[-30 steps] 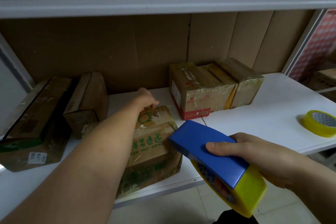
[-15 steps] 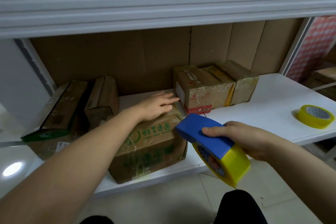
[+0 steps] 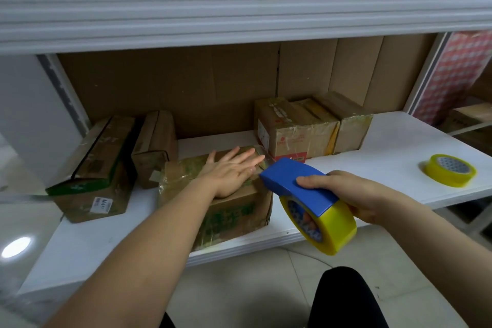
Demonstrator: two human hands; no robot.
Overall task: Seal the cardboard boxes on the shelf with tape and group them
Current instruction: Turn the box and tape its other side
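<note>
Head view: at frame centre the left hand (image 3: 234, 170) lies flat, fingers straight, on the green-printed brown cardboard box (image 3: 226, 208) on the white shelf (image 3: 386, 165). The right hand (image 3: 354, 194) grips the blue-and-yellow tape dispenser (image 3: 308, 202) just beside it. Best to press the flaps firmly while drawing tape straight along the seam.

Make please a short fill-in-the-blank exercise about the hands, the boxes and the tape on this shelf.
1. The left hand presses flat on the box with ____ print.
2. The right hand holds a tape dispenser whose cover is ____.
3. A spare tape roll lies on the shelf at the far ____.
4. Its colour is ____.

Missing words: green; blue; right; yellow
</note>
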